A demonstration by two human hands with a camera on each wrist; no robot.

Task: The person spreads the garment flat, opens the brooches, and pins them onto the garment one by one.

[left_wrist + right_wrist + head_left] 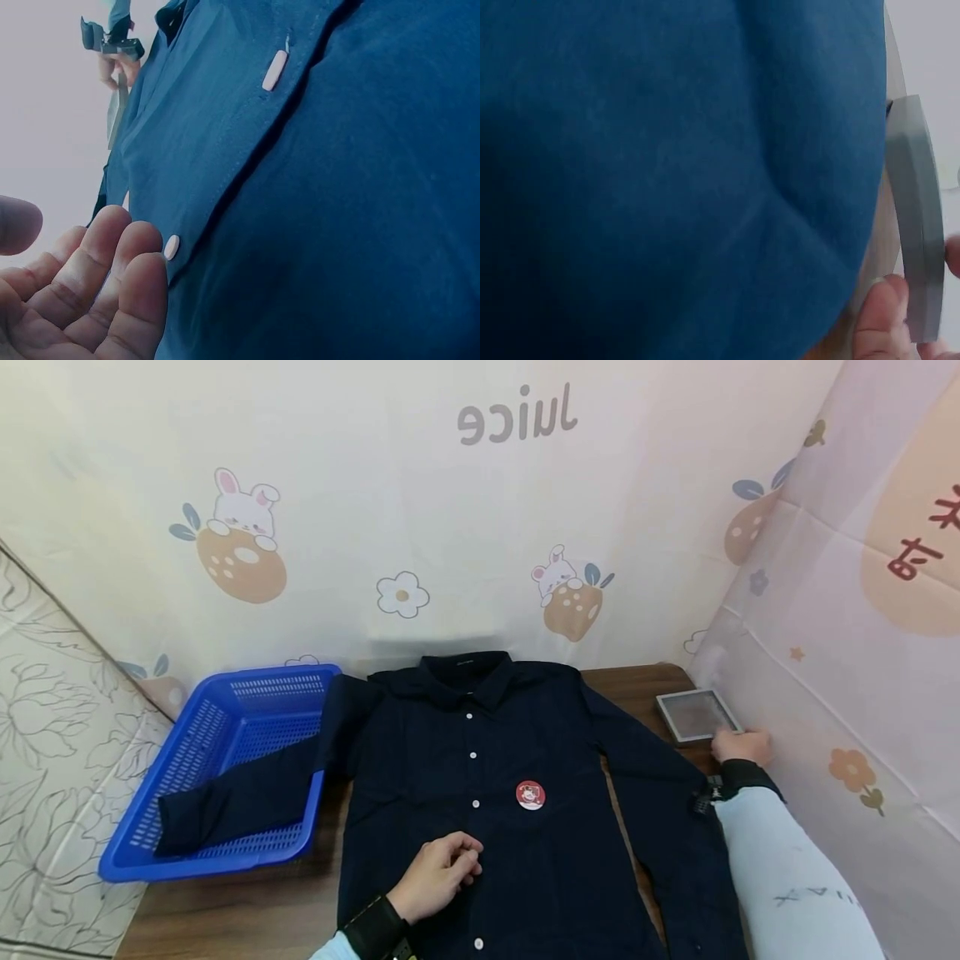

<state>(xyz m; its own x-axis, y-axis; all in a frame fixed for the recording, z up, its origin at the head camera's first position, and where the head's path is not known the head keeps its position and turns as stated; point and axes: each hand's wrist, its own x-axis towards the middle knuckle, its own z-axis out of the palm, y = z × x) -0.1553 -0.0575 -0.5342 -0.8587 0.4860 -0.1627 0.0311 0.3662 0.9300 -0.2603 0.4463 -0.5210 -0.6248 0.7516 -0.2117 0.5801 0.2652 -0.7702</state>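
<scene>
A dark navy button-up shirt (465,760) lies spread on the wooden table, its collar toward the wall. One sleeve (240,793) drapes into the blue basket on the left. On the chest sits a round red badge (531,795). My left hand (438,877) hovers over the button placket, fingers loosely bent and holding nothing; white buttons (172,247) show near its fingertips in the left wrist view. At the far right, my right hand (741,746) grips the near corner of a flat grey box (697,714) with a see-through top. Thumb and fingers lie on both sides of its edge (919,217).
The blue perforated basket (217,860) stands at the left of the wooden table (247,910). A printed cloth wall (480,527) rises behind, and another cloth (832,693) closes the right side close to my right hand.
</scene>
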